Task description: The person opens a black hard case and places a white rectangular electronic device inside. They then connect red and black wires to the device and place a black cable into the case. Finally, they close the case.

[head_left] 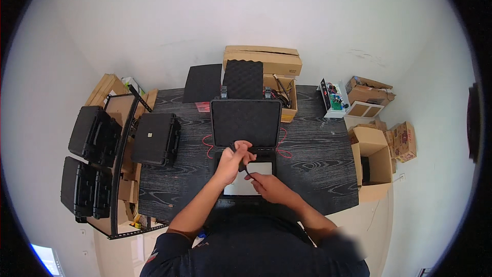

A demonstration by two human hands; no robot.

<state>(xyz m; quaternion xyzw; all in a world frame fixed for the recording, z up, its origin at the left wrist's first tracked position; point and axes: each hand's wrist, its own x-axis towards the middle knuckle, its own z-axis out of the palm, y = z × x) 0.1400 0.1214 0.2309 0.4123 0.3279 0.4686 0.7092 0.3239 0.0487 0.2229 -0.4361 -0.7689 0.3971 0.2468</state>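
Note:
In front of me a black hard case stands open, its foam-lined lid tipped up at the back. A flat silver-white panel fills much of its base. My left hand is above the panel, fingers closed round a thin black cord-like piece that looks like a cable. Lower and to the right, my right hand pinches the other end of it. The fingers hide most of this piece, so its full shape does not show. Thin red cords lie on both sides of the case.
Another black case stands on the dark wood-grain table at left, beside a rack with more cases. Behind the lid are foam sheets and a carton of cables. An open-sided circuit unit stands far right, near cardboard boxes.

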